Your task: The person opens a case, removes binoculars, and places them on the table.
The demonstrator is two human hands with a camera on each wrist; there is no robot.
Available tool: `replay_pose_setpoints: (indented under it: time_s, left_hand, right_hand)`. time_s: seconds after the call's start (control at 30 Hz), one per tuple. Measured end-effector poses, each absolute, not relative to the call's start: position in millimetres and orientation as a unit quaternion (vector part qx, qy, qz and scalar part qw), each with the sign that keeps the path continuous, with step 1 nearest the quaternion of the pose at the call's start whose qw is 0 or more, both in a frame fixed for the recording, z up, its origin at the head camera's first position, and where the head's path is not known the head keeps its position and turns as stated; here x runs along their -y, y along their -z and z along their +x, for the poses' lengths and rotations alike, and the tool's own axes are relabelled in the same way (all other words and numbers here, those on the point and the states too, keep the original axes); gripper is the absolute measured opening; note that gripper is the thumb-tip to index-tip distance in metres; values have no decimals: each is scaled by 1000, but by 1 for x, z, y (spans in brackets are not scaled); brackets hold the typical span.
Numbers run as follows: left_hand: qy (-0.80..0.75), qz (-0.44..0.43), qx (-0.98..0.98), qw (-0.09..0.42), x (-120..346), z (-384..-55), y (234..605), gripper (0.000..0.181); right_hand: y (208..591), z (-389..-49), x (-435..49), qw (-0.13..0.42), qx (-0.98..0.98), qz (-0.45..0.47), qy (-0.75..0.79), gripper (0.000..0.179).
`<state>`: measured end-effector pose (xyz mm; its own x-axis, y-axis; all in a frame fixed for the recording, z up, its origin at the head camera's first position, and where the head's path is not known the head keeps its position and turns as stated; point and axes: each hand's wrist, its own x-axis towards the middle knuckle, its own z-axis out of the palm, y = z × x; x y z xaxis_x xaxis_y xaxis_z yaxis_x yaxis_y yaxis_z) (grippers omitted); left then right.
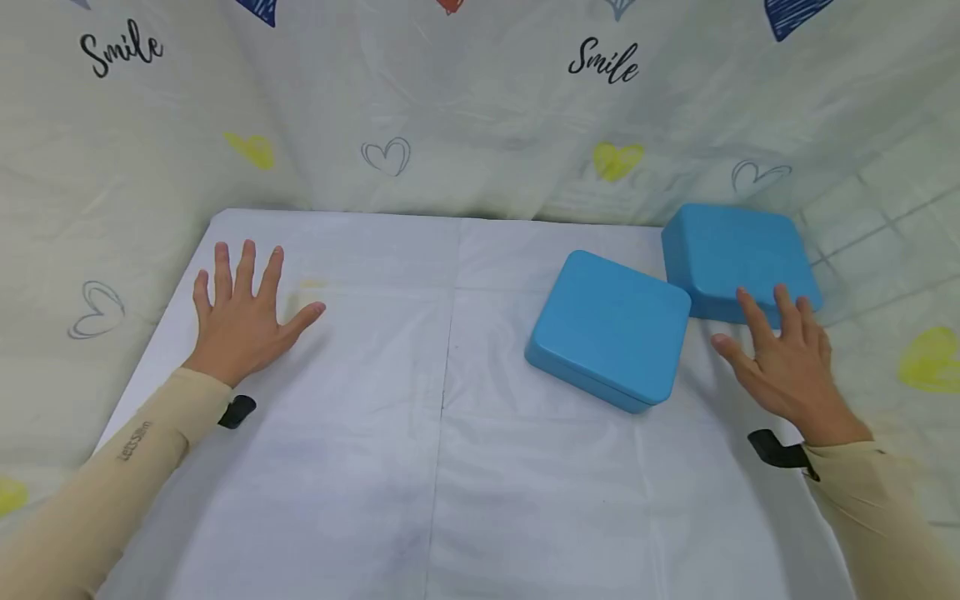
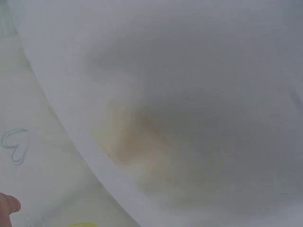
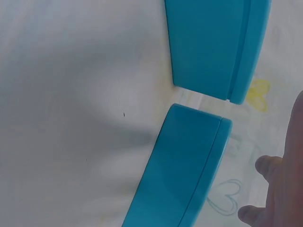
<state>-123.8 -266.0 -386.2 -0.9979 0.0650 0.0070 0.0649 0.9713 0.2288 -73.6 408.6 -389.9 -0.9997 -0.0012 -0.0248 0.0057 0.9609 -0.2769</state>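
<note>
Hidden: contents of both blue boxes cannot be told, left wrist view blurred | Boxes: near blue box (image 1: 609, 328) at centre right, far blue box (image 1: 735, 258) at upper right, corners almost touching | Hands: left hand (image 1: 240, 321) spread flat at left, right hand (image 1: 787, 367) fingers straight, fingertips at far box | Surface: white table sheet (image 1: 420, 467), heart-print "Smile" curtain (image 1: 480, 108) behind.

Look up at the backdrop cloth (image 1: 480, 125): "Smile" in black script at upper left, "Smile" again at upper centre-right. Your left sleeve (image 1: 135, 450) carries small dark lettering, too tiny to read.
</note>
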Motion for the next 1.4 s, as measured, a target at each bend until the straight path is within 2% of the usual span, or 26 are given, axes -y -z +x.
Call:
replay_pose_setpoints:
  time_s: [0.83,1.4]
  left_hand:
    - [-122,88,-989,-4,189,-155,385,99]
    - [-111,155,-982,1,134,-171,384,99]
  right_hand:
    - [400,-75,-384,-16,-984,-15,177,81]
    - [407,-76,-370,-16,-982,-18,187,94]
